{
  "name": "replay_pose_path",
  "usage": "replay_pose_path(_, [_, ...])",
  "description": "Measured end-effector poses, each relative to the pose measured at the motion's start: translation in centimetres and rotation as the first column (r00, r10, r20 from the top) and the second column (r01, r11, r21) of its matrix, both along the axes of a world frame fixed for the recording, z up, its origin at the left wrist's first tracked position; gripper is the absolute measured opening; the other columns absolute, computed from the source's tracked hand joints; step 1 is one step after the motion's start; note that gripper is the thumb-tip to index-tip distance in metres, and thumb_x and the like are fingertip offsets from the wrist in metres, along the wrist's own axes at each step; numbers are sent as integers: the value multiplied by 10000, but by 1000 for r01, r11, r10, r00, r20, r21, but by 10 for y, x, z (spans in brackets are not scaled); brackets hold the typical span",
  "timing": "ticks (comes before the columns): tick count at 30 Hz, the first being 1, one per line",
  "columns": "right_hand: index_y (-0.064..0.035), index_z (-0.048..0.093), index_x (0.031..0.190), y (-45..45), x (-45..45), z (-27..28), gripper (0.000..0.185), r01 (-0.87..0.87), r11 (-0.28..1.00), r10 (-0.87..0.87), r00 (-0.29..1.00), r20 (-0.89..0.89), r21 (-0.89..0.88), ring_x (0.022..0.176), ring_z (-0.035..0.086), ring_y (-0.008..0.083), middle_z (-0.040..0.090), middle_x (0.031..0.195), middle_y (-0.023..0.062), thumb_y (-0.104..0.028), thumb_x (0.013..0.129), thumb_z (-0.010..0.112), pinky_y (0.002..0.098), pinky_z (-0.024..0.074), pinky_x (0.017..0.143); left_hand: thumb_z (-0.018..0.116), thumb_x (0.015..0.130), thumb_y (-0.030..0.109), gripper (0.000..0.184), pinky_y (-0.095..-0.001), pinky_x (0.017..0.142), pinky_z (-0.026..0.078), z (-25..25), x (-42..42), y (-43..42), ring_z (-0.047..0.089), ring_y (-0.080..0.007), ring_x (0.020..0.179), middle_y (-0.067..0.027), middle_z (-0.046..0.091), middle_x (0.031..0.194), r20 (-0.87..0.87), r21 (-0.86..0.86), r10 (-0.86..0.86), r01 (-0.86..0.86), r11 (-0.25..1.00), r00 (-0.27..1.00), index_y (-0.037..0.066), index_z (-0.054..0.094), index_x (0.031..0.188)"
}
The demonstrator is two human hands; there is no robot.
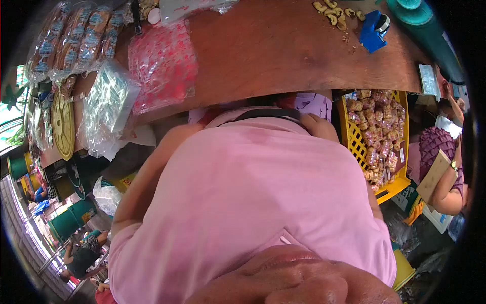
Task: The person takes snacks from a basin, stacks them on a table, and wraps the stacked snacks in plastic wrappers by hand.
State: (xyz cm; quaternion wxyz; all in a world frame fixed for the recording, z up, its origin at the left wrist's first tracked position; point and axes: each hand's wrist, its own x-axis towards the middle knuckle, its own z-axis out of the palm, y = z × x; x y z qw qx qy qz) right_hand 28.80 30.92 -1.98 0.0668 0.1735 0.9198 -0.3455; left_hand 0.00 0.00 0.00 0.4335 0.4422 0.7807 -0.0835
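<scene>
Both arms hang down to my waist, below the front edge of the brown wooden table [304,55]. My right hand [319,125] rests by the dark waistband [268,114] at my right side. Its fingertips are hidden against my clothes, and I see nothing held in it. My left hand [190,129] is at the left side of my waist, mostly covered by my pink shirt [253,182], so its fingers do not show. Purple patterned cloth [314,104] shows at my lap. Nearest the right hand is a yellow crate [349,134] of packed snacks [377,126].
On the table lie red-printed plastic bags [164,63], clear plastic bags [109,104], wrapped brown loaves [76,38], curled snack pieces [334,12] and a blue tape dispenser [373,33]. A green container [422,30] stands at right. Other people [440,162] sit nearby.
</scene>
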Motion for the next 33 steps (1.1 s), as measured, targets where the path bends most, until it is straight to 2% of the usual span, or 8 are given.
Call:
replay_pose_path(2, [-89, 655, 1011, 1, -40, 3, 186, -141, 987, 149, 983, -105, 82, 965, 689, 393, 696, 1004, 164, -257, 932, 639, 472, 557, 802, 659, 948, 415, 477, -448, 972, 518, 20, 10, -29, 669, -290, 1160, -162, 676, 1307, 36, 43, 38, -39, 998, 999, 145, 654, 1341])
replay_pose_path(6, [-89, 651, 979, -18, -130, -13, 149, -558, 804, 595, 758, -269, 206, 912, 680, 377, 662, 918, 142, -221, 921, 615, 499, 545, 768, 648, 945, 404, 425, -457, 937, 520, 38, 35, -71, 670, -314, 1115, -171, 678, 1242, 46, 110, 138, -142, 984, 989, 130, 655, 1270])
replay_pose_path(11, [-84, 676, 954, -51, -178, 9, 154, -749, 649, 757, 654, -15, 133, 990, 686, 342, 697, 1001, 118, -216, 932, 599, 481, 560, 830, 633, 941, 390, 369, -469, 892, 521, 31, 44, -83, 670, -343, 1060, -182, 680, 1160, 24, 196, 204, -205, 959, 979, 112, 655, 1181])
replay_pose_path(17, [-75, 703, 961, -4, -116, 11, 186, -418, 902, 430, 893, -135, 109, 991, 685, 363, 695, 980, 145, -241, 932, 623, 493, 551, 833, 616, 937, 374, 319, -483, 840, 523, 12, 39, -76, 670, -378, 993, -196, 683, 1062, 32, 277, 251, -250, 928, 967, 90, 656, 1075])
replay_pose_path(22, [-110, 743, 1089, 15, -44, 30, 216, -206, 978, 183, 927, 326, 38, 1001, 677, 398, 703, 1120, 170, -220, 926, 653, 480, 544, 852, 602, 933, 360, 299, -495, 796, 525, -8, 29, -56, 670, -408, 937, -207, 685, 980, 50, 370, 271, -270, 889, 961, 71, 657, 986])
replay_pose_path(28, [-105, 745, 1097, 25, -12, 45, 218, -162, 986, 159, 883, 441, -31, 1000, 677, 398, 702, 1119, 175, -214, 925, 667, 480, 543, 852, 581, 932, 347, 309, -503, 742, 527, -8, 16, -9, 668, -440, 876, -218, 687, 891, 74, 432, 278, -282, 857, 958, 52, 658, 885])
replay_pose_path(31, [-102, 746, 1102, 32, -15, 63, 220, -177, 979, 204, 862, 464, -102, 1000, 677, 399, 702, 1118, 178, -211, 925, 674, 480, 543, 852, 633, 931, 335, 297, -466, 718, 532, -12, 3, -15, 687, -395, 843, -200, 698, 879, 17, 544, -12, 1, 839, 1000, 44, 681, 901])
replay_pose_path(33, [-101, 747, 1104, 36, -25, 78, 221, -190, 971, 236, 870, 433, -149, 999, 677, 399, 702, 1117, 179, -209, 925, 678, 479, 542, 852, 661, 924, 325, 287, -453, 714, 534, 16, -1, -3, 692, -374, 830, -190, 703, 879, 62, 477, 71, -92, 874, 996, 40, 688, 919])
